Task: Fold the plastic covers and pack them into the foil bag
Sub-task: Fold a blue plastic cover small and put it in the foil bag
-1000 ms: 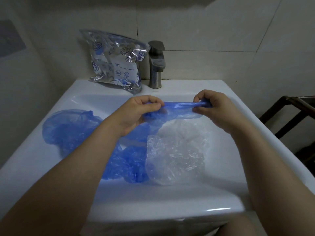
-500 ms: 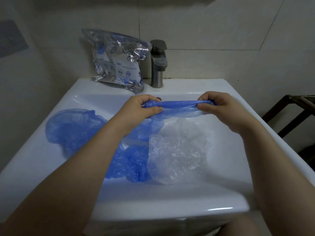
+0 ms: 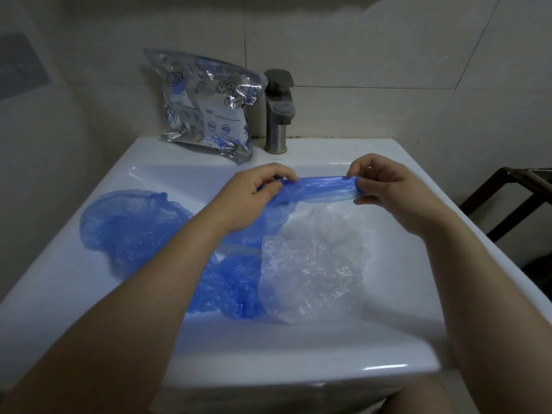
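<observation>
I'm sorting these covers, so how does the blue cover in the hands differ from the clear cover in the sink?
The held blue cover is gathered into a narrow band, pinched between the left hand and right hand; the clear cover lies loose and puffy in the sink. One is blue, the other colourless. Both are thin, crinkled plastic.

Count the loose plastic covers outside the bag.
4: blue cover stretched between both hands; blue cover basin left; blue cover centre; clear cover right. More may hide beneath.

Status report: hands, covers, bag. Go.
Left hand and right hand pinch the ends of a blue cover, stretched above the sink. Loose covers in the basin. Foil bag beside the tap, unobstructed.
</observation>
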The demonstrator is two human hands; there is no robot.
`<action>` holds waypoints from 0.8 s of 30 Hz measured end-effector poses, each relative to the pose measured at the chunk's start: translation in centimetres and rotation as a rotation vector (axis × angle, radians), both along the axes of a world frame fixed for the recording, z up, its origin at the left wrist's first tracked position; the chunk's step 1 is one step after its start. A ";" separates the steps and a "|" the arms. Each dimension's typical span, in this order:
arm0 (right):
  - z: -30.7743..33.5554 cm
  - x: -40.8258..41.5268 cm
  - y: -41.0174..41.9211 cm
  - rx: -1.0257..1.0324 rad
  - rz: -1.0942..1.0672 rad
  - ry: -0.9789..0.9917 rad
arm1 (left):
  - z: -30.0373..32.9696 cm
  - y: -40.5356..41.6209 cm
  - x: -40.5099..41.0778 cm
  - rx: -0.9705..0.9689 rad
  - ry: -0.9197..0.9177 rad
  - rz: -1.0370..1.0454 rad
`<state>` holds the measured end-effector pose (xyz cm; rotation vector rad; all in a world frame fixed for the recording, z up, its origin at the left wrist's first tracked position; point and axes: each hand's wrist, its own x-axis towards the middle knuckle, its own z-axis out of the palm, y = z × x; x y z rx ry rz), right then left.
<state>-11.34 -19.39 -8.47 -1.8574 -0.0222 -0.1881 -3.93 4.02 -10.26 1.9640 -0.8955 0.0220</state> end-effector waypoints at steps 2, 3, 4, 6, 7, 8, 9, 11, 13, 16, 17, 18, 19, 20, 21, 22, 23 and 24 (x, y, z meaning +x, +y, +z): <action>0.1 0.0 0.5 -0.042 -0.040 0.038 | 0.1 -0.2 -0.2 0.007 0.012 -0.024; 0.1 0.1 0.9 -0.054 -0.072 0.059 | 0.1 -0.4 -0.4 0.027 0.019 -0.029; 0.0 0.2 1.2 -0.069 -0.110 0.072 | 0.0 -0.7 -0.5 0.046 0.036 -0.020; -0.2 0.4 1.7 -0.107 -0.167 0.079 | -0.2 -1.2 -0.8 0.037 0.109 0.032; -0.4 0.5 1.9 -0.130 -0.186 0.072 | -0.3 -1.5 -1.0 0.010 0.160 0.063; -0.6 0.5 2.0 -0.169 -0.196 0.063 | -0.4 -1.7 -1.1 -0.026 0.206 0.084; -0.7 0.5 2.0 -0.223 -0.193 0.060 | -0.4 -1.9 -1.2 -0.062 0.241 0.096; -0.8 0.4 2.1 -0.323 -0.147 0.075 | -0.4 -2.1 -1.2 -0.107 0.268 0.130; -0.6 0.3 2.2 -0.359 -0.103 0.074 | -0.4 -2.2 -1.3 -0.077 0.248 0.193; -0.2 0.0 2.1 -0.401 -0.068 0.039 | -0.2 -2.0 -1.4 -0.044 0.222 0.197; -0.1 -0.1 2.0 -0.431 -0.055 0.030 | -0.1 -1.9 -1.4 -0.056 0.231 0.174; -0.1 -0.2 1.9 -0.461 -0.043 0.024 | -0.1 -1.7 -1.4 -0.079 0.253 0.141; -0.1 -0.3 1.8 -0.484 -0.036 0.020 | 0.0 -1.5 -1.3 -0.105 0.279 0.107; 0.0 -0.3 1.7 -0.501 -0.040 0.013 | 0.2 -1.4 -1.3 -0.129 0.305 0.073; 0.0 -0.3 1.6 -0.514 -0.049 0.005 | 0.3 -1.3 -1.4 -0.146 0.329 0.043; 0.0 -0.2 1.5 -0.523 -0.061 -0.006 | 0.4 -1.3 -1.5 -0.152 0.348 0.020; 0.0 -0.2 1.5 -0.527 -0.071 -0.017 | 0.4 -1.3 -1.5 -0.152 0.359 0.006; 0.0 -0.2 1.5 -0.525 -0.081 -0.026 | 0.4 -1.3 -1.4 -0.146 0.362 -0.003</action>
